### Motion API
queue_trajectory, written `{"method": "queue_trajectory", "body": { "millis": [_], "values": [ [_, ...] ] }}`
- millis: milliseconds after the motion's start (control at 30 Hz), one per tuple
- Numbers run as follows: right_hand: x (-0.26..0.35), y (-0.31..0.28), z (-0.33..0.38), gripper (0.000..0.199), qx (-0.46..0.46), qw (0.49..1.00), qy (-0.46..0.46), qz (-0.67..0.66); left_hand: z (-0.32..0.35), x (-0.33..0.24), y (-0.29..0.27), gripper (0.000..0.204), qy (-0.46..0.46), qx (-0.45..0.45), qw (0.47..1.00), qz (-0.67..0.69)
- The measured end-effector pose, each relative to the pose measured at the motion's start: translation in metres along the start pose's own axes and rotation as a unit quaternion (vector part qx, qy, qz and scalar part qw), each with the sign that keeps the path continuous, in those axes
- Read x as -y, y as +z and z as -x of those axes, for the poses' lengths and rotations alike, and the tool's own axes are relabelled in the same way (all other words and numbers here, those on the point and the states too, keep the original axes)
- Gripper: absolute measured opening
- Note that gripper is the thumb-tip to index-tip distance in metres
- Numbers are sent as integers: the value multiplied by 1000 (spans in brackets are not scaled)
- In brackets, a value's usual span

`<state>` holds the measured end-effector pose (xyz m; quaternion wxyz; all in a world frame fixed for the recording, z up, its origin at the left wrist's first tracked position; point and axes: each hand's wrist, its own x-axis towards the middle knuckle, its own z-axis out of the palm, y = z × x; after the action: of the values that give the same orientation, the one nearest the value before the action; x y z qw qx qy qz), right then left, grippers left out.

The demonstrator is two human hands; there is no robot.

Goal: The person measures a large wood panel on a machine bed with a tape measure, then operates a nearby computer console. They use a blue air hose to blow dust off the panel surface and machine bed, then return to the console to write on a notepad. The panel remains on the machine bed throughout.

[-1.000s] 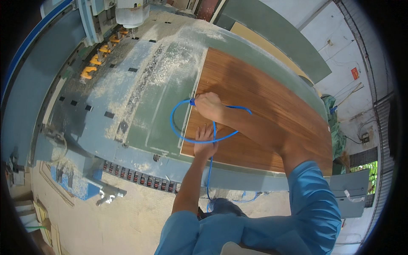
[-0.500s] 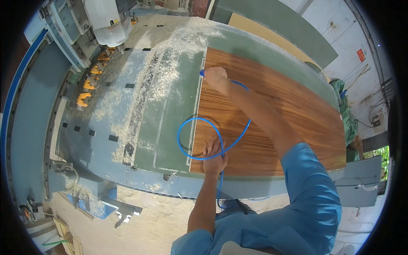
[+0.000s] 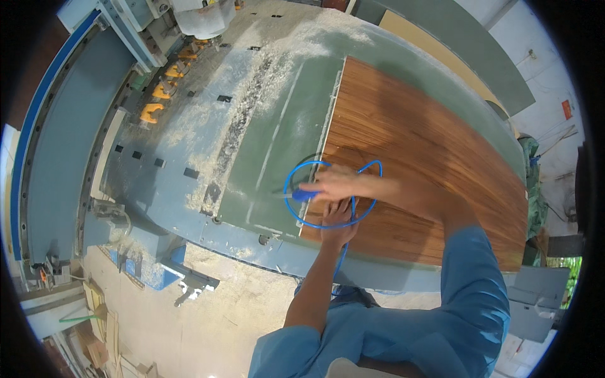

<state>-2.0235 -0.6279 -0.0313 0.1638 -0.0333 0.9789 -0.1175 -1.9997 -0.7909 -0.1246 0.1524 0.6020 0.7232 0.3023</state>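
My right hand [image 3: 337, 183] is closed around a blue air blow gun [image 3: 305, 195], its thin nozzle pointing left past the board's edge. A blue coiled air hose [image 3: 380, 178] loops around both hands and runs down toward my body. Beneath them lies a brown wood-grain board [image 3: 416, 157], flat on the machine bed. My left hand [image 3: 338, 222] rests on the near left corner of this board with its fingers spread, just below my right hand. The right hand partly covers the left fingers, and motion blurs the nozzle.
Pale sawdust [image 3: 252, 88] streaks the green and blue-grey machine bed [image 3: 183, 145]. A white spindle housing [image 3: 201, 19] stands at the far left, with a row of orange tool holders [image 3: 162, 89] below it. Large green and tan sheets [image 3: 441, 47] lean beyond the far edge.
My right hand has brought the blow gun from the board's far left corner back toward me, beside my left hand. The left hand stays on the board. The whole view has shifted slightly.
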Motion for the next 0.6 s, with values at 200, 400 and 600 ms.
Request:
{"method": "queue_trajectory", "body": {
  "millis": [200,400,600],
  "values": [
    [19,0,-11,61,-52,986,157,-28,-2,0,2,52,-12,19,1000,-19],
    [-22,-44,21,49,-36,950,307,-52,-2,-1,0,54,6,-20,999,-27],
    [-72,-68,24,49,-123,901,414,-34,-3,0,5,56,1,1,999,-47]
  ]
}}
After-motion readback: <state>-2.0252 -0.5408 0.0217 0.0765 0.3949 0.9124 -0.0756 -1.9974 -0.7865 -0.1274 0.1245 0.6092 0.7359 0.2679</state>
